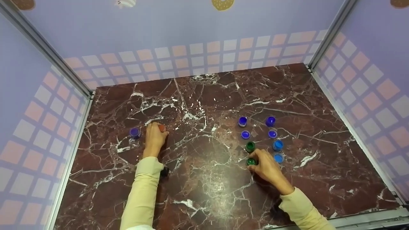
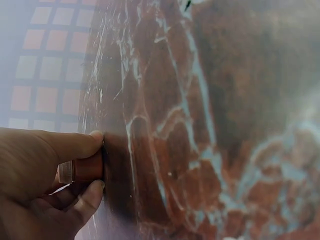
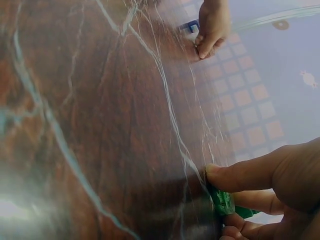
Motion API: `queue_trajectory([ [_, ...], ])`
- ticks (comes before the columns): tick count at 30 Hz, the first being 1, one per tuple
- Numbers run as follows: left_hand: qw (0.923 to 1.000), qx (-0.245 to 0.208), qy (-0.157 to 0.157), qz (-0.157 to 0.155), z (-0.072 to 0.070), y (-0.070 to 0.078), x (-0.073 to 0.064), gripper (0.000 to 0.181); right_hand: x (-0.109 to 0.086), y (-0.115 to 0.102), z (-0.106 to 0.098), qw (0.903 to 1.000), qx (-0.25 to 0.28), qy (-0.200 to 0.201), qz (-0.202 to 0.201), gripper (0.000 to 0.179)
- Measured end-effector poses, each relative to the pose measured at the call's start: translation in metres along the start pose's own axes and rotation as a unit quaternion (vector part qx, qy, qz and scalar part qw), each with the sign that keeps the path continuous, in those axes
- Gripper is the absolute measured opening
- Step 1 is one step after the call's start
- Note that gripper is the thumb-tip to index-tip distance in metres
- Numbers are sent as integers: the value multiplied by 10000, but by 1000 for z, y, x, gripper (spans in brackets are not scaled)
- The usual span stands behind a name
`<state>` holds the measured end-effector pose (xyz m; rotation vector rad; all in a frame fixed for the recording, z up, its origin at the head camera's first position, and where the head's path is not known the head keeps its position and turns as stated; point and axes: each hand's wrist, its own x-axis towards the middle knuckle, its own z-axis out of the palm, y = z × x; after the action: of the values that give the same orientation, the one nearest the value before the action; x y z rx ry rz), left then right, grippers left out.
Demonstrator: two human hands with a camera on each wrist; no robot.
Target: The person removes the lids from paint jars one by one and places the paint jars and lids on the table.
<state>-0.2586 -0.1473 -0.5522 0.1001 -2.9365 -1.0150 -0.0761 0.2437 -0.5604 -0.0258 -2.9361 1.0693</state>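
Note:
On the left side of the table, my left hand (image 1: 154,135) grips a small orange paint jar (image 1: 162,128). The left wrist view shows thumb and fingers around the orange jar (image 2: 89,169), its ridged top edge facing away from the tabletop. A purple paint jar (image 1: 135,133) stands just left of that hand. Over on the right, my right hand (image 1: 266,166) pinches a small round green lid (image 1: 251,162) at the tabletop. Directly behind it stands an open green paint jar (image 1: 250,146). Fingers partly hide the green lid (image 3: 220,201) in the right wrist view.
Two open violet-blue jars (image 1: 243,121) stand farther back, each with a matching lid (image 1: 245,134) in front. A light blue jar (image 1: 278,145) and its lid (image 1: 278,158) are right of the green ones. Walls (image 1: 204,32) bound the marbled table (image 1: 198,147).

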Motion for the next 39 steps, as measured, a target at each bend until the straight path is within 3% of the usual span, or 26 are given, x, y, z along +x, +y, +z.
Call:
queue_trajectory([
  [18, 9998, 120, -102, 115, 7, 11, -18, 40, -1, 1, 0, 9999, -101, 37, -98, 34],
  [26, 9980, 473, -289, 291, 10, 20, -34, 39, -4, 2, 2, 9999, -32, 95, -130, 34],
  [39, 9962, 45, -541, 688, 25, 36, -68, 34, -7, 2, 4, 9997, -47, 210, -127, 37],
])
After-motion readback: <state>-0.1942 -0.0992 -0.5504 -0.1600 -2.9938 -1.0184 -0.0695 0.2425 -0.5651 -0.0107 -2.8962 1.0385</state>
